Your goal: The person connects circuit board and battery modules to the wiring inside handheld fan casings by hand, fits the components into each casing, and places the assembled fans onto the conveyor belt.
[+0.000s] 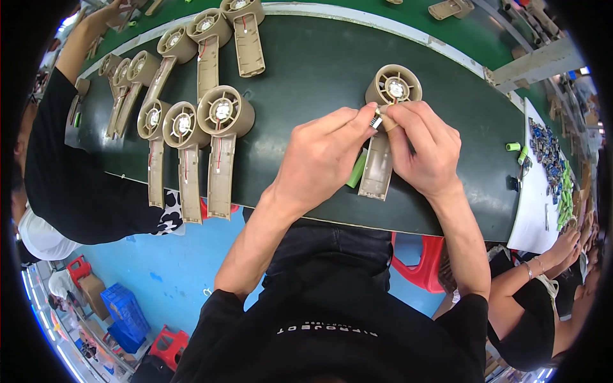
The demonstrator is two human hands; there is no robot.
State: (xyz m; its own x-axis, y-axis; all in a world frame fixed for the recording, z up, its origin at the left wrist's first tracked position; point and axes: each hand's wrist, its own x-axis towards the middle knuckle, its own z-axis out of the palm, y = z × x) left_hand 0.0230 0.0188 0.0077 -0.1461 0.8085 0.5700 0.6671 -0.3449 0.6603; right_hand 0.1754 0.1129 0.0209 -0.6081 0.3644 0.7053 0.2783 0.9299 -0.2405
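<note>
In front of me a beige handheld fan housing half point(375, 179) lies on the dark green table, its round head point(394, 84) pointing away and its handle toward me. Over the handle, just below the head, my left hand point(322, 153) pinches a small black-and-white part point(375, 120). Opposite it, my right hand point(424, 143) has its thumb and fingertips pressed together at the same spot; what they grip is mostly hidden. Under my left fingers, beside the handle, lies a green cylindrical battery point(357, 169).
Several beige fan housings point(220, 175) with red wires stand at the left, some overhanging the near edge. At the right, a white sheet point(536, 217) bears blue circuit boards point(544, 143) and green batteries point(565, 198). Co-workers' arms point(89, 32) reach in at both sides.
</note>
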